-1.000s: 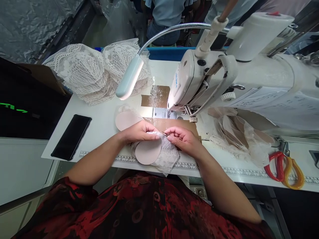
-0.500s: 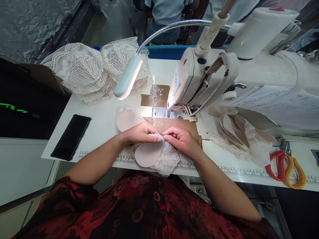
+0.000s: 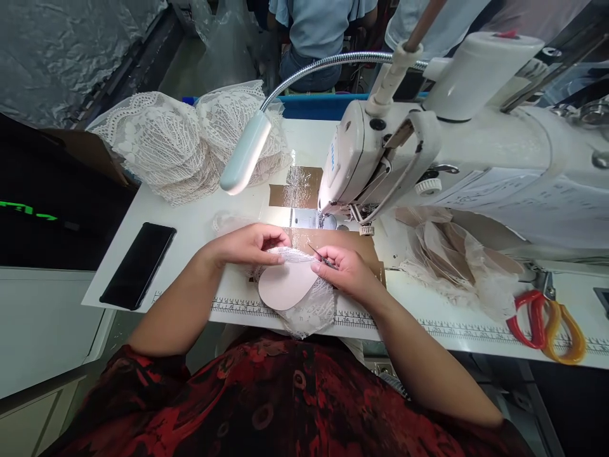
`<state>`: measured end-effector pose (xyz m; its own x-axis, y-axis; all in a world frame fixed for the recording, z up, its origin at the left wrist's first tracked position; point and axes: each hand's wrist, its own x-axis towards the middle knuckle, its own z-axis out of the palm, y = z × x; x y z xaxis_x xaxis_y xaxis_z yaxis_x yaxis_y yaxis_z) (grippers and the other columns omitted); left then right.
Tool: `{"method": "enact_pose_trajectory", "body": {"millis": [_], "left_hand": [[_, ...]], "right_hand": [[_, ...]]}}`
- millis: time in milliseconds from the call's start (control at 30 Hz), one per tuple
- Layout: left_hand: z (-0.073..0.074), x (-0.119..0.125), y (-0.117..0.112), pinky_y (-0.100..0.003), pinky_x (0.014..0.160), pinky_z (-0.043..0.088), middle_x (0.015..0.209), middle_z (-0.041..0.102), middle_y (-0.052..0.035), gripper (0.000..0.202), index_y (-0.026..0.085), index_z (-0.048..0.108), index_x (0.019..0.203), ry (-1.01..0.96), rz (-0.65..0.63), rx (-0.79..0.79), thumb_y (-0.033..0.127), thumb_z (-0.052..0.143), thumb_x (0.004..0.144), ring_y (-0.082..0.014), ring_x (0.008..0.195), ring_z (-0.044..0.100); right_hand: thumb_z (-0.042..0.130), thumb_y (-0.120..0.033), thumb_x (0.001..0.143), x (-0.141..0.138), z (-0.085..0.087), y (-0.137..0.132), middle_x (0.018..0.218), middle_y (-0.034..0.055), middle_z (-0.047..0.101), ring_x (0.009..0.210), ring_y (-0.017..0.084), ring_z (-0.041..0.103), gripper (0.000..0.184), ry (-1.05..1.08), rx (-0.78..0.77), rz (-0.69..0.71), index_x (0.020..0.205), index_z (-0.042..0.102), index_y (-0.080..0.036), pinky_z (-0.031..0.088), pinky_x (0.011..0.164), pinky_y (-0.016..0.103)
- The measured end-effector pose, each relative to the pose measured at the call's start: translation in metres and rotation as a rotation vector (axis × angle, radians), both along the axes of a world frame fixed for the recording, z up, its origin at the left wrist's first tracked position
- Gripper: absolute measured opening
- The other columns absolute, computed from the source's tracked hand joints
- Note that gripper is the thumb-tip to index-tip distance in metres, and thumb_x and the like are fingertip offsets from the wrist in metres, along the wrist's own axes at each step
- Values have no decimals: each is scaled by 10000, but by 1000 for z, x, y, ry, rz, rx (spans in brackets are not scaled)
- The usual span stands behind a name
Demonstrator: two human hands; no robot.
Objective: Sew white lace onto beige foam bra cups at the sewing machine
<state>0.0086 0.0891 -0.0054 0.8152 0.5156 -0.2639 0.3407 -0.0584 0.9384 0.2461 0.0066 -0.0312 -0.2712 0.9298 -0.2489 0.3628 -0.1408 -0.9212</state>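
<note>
A white lace piece with a pale, smooth bra cup lies at the table's front edge. My left hand is closed on its upper left edge, thumb and fingers pinching the lace. At the upper right of the cup, my right hand pinches the edge between thumb and finger. That hand also holds a thin, dark pointed tool, tip toward the upper left; its exact kind cannot be made out. More pale lace lies partly hidden behind my left hand.
A sewing machine stands just beyond my hands, with a lit gooseneck lamp beside it. Lace cups are heaped at back left. A phone lies left; cut pieces and scissors lie right. A person sits beyond.
My hands have moved apart along the cup's upper edge, the left one shifting left and up. The pointed tool now shows clearly in my right hand. The view has tilted slightly.
</note>
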Motion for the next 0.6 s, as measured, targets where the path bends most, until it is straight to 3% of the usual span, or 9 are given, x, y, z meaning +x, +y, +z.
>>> {"method": "enact_pose_trajectory", "body": {"millis": [100, 167, 300, 367, 500, 600], "left_hand": [[-6, 13, -10, -257, 772, 456, 1020, 616, -68, 403, 147, 600, 1071, -60, 46, 124, 348, 721, 743, -170, 913, 564], [-12, 22, -16, -257, 781, 456, 1017, 630, -68, 386, 145, 616, 1055, -67, 95, 142, 366, 712, 753, -171, 919, 569], [-19, 31, -21, -217, 667, 442, 874, 649, -50, 304, 115, 658, 910, -29, 93, -5, 400, 661, 802, -131, 773, 569], [-19, 31, -21, -204, 618, 431, 820, 649, -47, 318, 102, 674, 880, -23, 82, -107, 410, 664, 802, -115, 712, 559], [-16, 28, -21, -210, 611, 453, 824, 676, -59, 334, 110, 709, 936, -30, 102, -260, 409, 690, 787, -118, 696, 575], [-17, 27, -22, -225, 668, 479, 900, 697, -72, 363, 137, 719, 1010, -55, 116, -307, 417, 701, 779, -134, 758, 599]], "right_hand": [[595, -397, 800, -1, 1, 0, 672, -21, 517, 614, 119, 442, 217, -3, 14, -2, 832, 608, -183, 340, 548, 243], [601, -399, 800, -2, 1, 0, 681, -22, 501, 621, 115, 427, 212, -14, 33, -1, 807, 594, -187, 334, 549, 241], [616, -431, 800, -1, 0, 0, 708, -18, 514, 641, 114, 442, 245, 31, 35, 5, 803, 585, -188, 361, 576, 244], [625, -463, 793, 1, 0, 0, 758, -4, 547, 657, 117, 474, 293, 102, 2, -7, 885, 590, -187, 386, 590, 248], [544, -538, 836, 9, 0, -1, 772, -7, 551, 569, 96, 469, 426, 289, -145, -23, 1099, 533, -203, 385, 520, 241], [602, -505, 807, 14, 2, -1, 737, -11, 550, 582, 100, 488, 404, 309, -180, -4, 1065, 568, -196, 403, 535, 246]]}}
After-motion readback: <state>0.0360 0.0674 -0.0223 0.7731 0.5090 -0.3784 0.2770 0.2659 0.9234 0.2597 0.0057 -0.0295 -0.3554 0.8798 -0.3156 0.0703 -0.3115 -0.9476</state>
